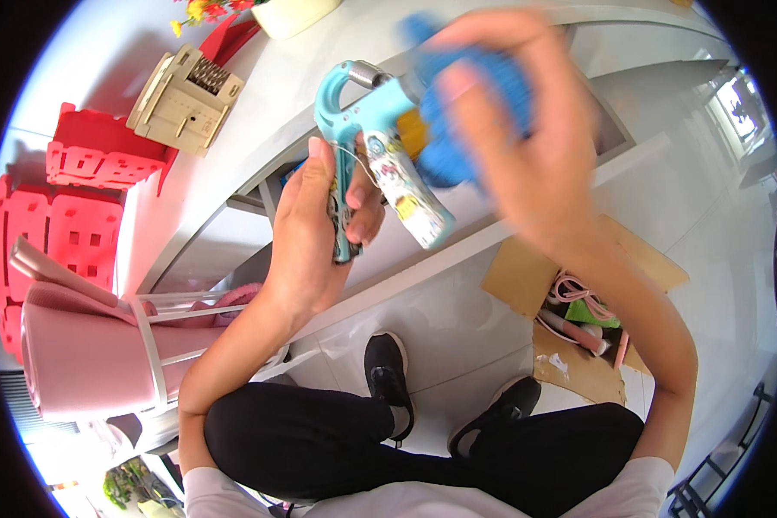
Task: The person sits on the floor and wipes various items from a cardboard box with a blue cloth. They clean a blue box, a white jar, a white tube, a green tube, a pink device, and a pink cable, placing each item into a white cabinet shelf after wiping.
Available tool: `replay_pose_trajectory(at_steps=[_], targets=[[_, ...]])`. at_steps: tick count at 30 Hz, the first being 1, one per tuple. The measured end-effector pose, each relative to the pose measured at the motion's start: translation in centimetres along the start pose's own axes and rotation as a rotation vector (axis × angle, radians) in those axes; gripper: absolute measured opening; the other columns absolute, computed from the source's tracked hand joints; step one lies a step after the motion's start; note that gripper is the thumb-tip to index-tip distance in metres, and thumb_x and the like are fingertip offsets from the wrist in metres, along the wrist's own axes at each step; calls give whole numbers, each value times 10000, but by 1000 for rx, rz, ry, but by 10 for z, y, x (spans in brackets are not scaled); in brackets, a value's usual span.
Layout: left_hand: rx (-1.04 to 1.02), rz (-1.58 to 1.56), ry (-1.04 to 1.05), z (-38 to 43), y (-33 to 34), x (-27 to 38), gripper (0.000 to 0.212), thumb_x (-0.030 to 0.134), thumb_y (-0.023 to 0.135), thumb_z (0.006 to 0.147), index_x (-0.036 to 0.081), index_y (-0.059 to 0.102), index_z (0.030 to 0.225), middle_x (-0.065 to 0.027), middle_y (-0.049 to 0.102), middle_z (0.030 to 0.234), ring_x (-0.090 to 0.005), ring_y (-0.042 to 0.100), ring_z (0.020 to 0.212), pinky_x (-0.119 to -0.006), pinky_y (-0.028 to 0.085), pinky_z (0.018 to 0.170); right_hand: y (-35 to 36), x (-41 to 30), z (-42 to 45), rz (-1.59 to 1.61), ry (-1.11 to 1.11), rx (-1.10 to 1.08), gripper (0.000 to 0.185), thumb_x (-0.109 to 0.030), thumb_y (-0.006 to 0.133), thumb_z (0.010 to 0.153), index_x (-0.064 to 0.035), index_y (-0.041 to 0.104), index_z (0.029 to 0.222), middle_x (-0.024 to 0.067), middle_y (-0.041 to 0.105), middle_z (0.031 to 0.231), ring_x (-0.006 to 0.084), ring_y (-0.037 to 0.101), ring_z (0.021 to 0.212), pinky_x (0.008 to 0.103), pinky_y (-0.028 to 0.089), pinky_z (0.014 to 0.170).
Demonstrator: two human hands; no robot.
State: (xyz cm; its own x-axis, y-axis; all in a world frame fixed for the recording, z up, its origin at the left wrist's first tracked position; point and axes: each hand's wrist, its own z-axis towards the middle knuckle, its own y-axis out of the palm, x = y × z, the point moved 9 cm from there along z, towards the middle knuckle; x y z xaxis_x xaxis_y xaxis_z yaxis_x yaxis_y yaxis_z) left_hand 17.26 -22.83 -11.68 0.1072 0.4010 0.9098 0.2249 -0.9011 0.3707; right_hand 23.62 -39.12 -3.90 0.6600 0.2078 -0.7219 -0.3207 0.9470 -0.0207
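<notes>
My left hand (314,213) grips one handle of a light blue hand tool with a metal coil spring (369,74), which looks like a hand grip exerciser. Its other handle, covered with a colourful print, slants down to the right, and a thin white string hangs between the two. My right hand (531,123), blurred, holds a bunched blue cloth (476,103) against the right end of the tool. Something yellow shows between the cloth and the printed handle. The right fingertips are partly hidden behind the cloth.
Beneath my hands is an open drawer (427,259) of a white cabinet. Red perforated baskets (107,146), a beige slotted holder (188,100) and a flowerpot (291,14) stand at the left and top. A pink rolled mat (90,353) is at left. An open cardboard box (518,275) with cords sits on the floor.
</notes>
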Motion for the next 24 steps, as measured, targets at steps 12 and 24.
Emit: replay_pose_trajectory(at_steps=[12, 24], targets=[[24, 117, 215, 8, -13, 21, 417, 399, 407, 1070, 21, 525, 1201, 14, 420, 736, -95, 411, 566, -245, 343, 542, 2, 14, -12, -59, 77, -376, 99, -53, 586, 909, -24, 613, 1000, 59, 603, 919, 148, 568, 861, 277, 454, 812], [27, 208, 297, 11, -19, 41, 421, 119, 683, 915, 43, 460, 1265, -17, 569, 810, -78, 480, 560, -237, 375, 485, 54, -1, -44, -170, -42, -628, 217, -21, 667, 738, -39, 579, 936, 128, 534, 861, 317, 564, 742, 391, 470, 658]])
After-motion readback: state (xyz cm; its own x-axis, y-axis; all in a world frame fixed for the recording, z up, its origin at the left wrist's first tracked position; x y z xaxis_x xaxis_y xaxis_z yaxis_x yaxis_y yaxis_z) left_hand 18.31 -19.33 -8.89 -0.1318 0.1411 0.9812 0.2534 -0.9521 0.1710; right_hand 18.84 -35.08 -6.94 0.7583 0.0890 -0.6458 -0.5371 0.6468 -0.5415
